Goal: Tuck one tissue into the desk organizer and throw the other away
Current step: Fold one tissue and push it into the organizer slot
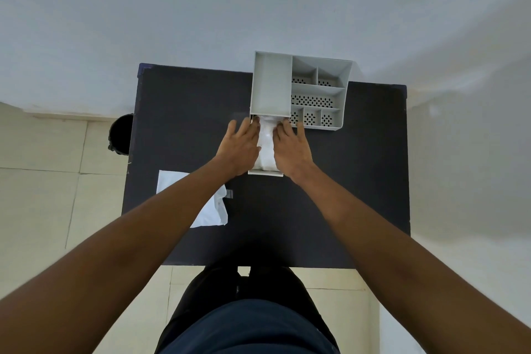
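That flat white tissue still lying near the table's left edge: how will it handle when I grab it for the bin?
The tissue is probably floppy: it lies flat and thin, with a wrinkled corner. It is likely very light, so a pinch should lift it and it should crumple easily. Pushed across the dark table, it may bunch rather than slide, though I cannot be sure.

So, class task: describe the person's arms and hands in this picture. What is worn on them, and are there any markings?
Both arms are bare from the edge of the picture to the fingertips: no sleeves show. The left hand and the right hand wear no gloves, and no rings, watch, bracelets or markings are visible. The fingers look slim, with short nails as far as can be seen.
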